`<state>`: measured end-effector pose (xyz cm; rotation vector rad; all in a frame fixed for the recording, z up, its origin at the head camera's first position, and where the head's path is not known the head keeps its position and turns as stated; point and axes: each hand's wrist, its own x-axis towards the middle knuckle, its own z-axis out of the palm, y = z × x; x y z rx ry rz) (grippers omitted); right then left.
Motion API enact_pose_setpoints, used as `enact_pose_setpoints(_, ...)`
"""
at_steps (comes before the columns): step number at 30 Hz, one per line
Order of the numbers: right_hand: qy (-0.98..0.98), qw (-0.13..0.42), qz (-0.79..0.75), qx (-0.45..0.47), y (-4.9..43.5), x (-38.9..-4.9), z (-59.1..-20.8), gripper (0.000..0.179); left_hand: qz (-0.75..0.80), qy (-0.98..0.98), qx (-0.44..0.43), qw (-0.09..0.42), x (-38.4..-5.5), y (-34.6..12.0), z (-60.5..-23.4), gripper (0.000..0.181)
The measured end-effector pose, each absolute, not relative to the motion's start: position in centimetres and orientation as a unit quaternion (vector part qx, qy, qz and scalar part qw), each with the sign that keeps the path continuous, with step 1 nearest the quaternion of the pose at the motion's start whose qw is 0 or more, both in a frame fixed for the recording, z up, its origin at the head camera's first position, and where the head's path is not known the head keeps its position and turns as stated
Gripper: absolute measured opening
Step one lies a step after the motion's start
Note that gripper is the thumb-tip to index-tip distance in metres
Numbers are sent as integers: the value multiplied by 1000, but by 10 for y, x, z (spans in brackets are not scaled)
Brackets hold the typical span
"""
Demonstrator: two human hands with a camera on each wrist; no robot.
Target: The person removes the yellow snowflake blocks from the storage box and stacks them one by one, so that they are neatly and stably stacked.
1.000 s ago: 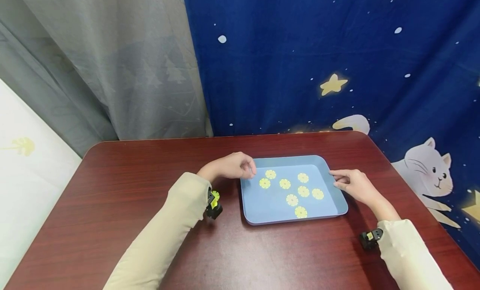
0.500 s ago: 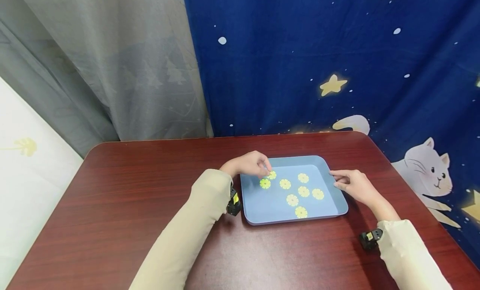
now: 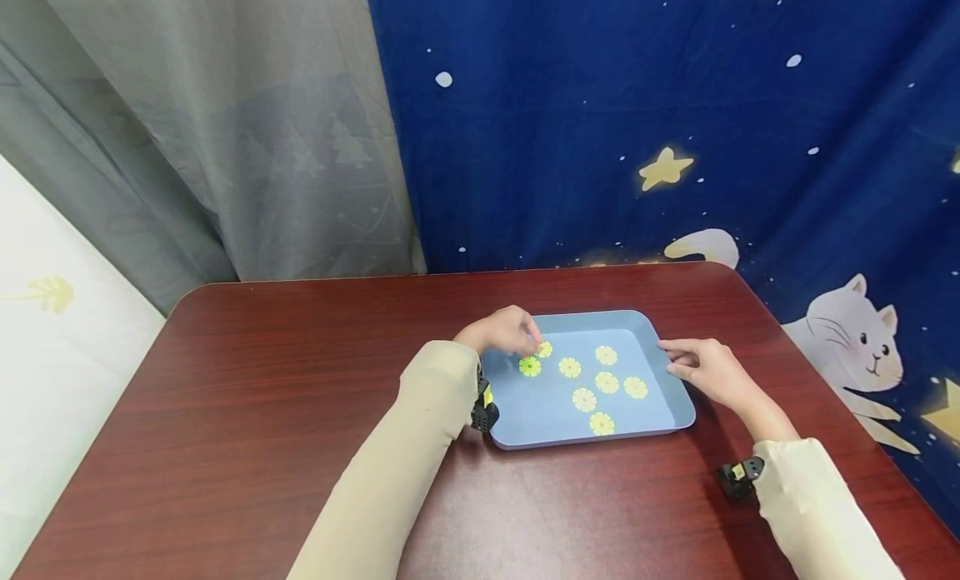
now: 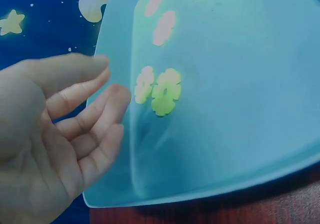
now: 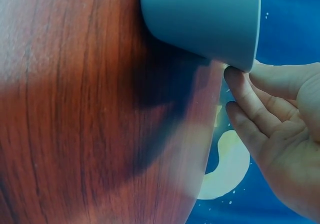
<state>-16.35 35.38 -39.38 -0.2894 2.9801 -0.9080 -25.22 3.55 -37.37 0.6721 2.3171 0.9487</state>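
A shallow blue tray (image 3: 532, 409) lies on the table with several flat, notched yellow discs spread inside. My left hand (image 3: 508, 331) hovers over its far left corner, fingers loosely bent with nothing between them. Close by its fingertips are a yellow disc (image 3: 545, 349) and a brighter, greener-looking one (image 3: 529, 367). In the left wrist view this greenish disc (image 4: 166, 92) lies beside its neighbour (image 4: 144, 85), just beyond my left hand (image 4: 70, 114). On the right side, my right hand (image 3: 708, 370) pinches the tray's rim between thumb and fingers; the right wrist view shows the fingertips (image 5: 235, 78) under the tray edge (image 5: 210, 23).
The table (image 3: 262, 413) is dark red wood. Behind it hang a grey curtain (image 3: 300, 147) and a blue curtain (image 3: 540, 147) with stars and a cat. Small black cameras sit on both wrists, the left camera (image 3: 484, 409) close to the tray's left edge.
My left hand has moved right from the tray's left rim to over the two left discs, staying nearly still in the last half second. The right hand and tray have stayed put.
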Motion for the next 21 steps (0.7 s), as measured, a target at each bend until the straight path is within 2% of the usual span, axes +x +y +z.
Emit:
enact_pose_setpoints(9,951,3,-291,-99,355,-164,-392,38,342,881,185,270,-250,32,-376,21)
enact_pose_setpoints(21,951,4,-294,-98,356,-165,-393,38,299,901,175,261,-253,39,-381,25)
